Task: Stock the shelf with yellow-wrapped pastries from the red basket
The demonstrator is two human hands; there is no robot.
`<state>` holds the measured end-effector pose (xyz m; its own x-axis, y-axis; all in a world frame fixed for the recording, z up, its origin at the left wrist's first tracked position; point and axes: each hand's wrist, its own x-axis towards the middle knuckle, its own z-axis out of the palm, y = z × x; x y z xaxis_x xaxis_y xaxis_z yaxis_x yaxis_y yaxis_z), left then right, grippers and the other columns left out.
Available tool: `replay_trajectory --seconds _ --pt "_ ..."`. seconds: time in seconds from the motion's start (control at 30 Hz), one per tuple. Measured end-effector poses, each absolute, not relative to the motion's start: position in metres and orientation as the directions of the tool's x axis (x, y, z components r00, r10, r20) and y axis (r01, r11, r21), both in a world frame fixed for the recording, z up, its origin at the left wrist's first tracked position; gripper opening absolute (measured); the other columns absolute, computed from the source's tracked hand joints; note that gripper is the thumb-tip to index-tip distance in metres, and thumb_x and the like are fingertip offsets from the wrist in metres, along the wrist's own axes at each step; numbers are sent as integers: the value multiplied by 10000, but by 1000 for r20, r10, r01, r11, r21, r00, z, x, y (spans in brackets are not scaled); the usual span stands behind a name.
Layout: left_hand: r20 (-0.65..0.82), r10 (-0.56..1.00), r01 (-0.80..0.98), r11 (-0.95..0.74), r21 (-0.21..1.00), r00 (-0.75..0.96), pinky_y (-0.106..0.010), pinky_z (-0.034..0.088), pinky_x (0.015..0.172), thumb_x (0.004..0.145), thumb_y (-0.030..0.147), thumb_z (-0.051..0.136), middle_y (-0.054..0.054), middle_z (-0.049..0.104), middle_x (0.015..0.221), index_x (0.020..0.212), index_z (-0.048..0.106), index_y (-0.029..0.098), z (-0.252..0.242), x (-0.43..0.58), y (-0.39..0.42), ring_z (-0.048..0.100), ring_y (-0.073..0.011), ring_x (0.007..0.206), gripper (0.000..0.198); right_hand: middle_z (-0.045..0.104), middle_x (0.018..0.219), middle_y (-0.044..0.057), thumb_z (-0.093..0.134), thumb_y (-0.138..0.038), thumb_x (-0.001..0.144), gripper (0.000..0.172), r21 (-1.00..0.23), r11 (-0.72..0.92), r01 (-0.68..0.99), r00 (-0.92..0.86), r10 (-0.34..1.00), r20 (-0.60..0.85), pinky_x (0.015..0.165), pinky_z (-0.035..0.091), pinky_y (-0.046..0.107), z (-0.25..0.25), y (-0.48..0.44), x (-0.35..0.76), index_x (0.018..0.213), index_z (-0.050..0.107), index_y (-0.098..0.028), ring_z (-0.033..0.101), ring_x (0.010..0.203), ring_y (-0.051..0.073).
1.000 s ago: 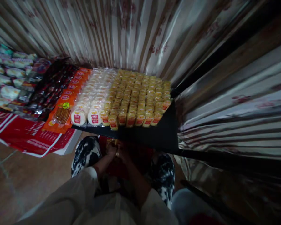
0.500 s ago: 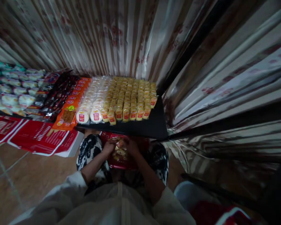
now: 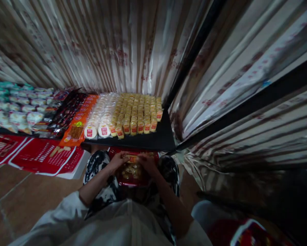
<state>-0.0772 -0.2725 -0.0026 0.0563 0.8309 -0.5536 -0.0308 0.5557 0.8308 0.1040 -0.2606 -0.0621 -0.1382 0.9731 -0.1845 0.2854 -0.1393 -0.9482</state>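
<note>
On my lap, between my knees, sits a shiny red tray (image 3: 136,185) holding several clear-wrapped yellowish snacks (image 3: 131,172). A wrapped snack (image 3: 132,159) with an orange-red label lies crosswise above them. My left hand (image 3: 119,160) grips its left end with fingers closed. The other end is pinched by my right hand (image 3: 147,162). Poor light hides the fingertips' detail. Just beyond the hands, rows of similar wrapped yellow snacks (image 3: 136,112) stand on a black shelf (image 3: 153,141).
Left of the yellow rows are round white packaged snacks (image 3: 104,131), an orange packet (image 3: 75,133), dark packets (image 3: 65,114) and white-and-green packets (image 3: 20,102). A red box (image 3: 45,155) stands below on the tiled floor. Striped curtains (image 3: 117,44) and black poles (image 3: 194,51) enclose the space.
The wrapped snack between my hands now lies level with its label showing. My hands sit slightly farther apart. The camera view has shifted a little.
</note>
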Motion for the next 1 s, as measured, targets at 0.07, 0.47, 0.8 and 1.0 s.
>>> replay_trajectory --seconds 0.07,0.47,0.8,1.0 --pt "-522 851 -28 523 852 54 -221 438 626 606 237 709 -33 668 792 906 640 150 3 -74 -271 590 -133 691 320 694 825 35 612 -358 683 244 -960 -181 213 -114 971 -208 740 511 347 -53 -262 104 866 670 -208 638 774 192" --pt "-494 869 -346 467 814 11 -222 487 649 578 254 763 -29 666 772 886 594 149 37 -30 -260 612 -119 672 367 682 894 59 622 -455 698 484 -989 -118 -84 39 992 -122 747 527 321 -9 -259 108 1095 562 -185 647 836 194" --pt "-359 933 -166 358 919 23 -201 468 636 622 227 689 -42 639 920 952 595 156 40 37 -217 573 -100 704 350 628 1097 95 472 -395 804 512 -991 32 126 319 945 71 830 515 321 5 -215 145 1270 438 -184 625 948 193" --pt "-287 958 -59 286 956 -9 -245 501 738 760 167 533 -88 591 1137 1113 584 164 33 72 -190 599 -145 871 357 590 1138 127 434 -343 815 512 -952 87 292 460 860 220 879 477 374 7 -161 177 1287 411 -148 601 979 205"
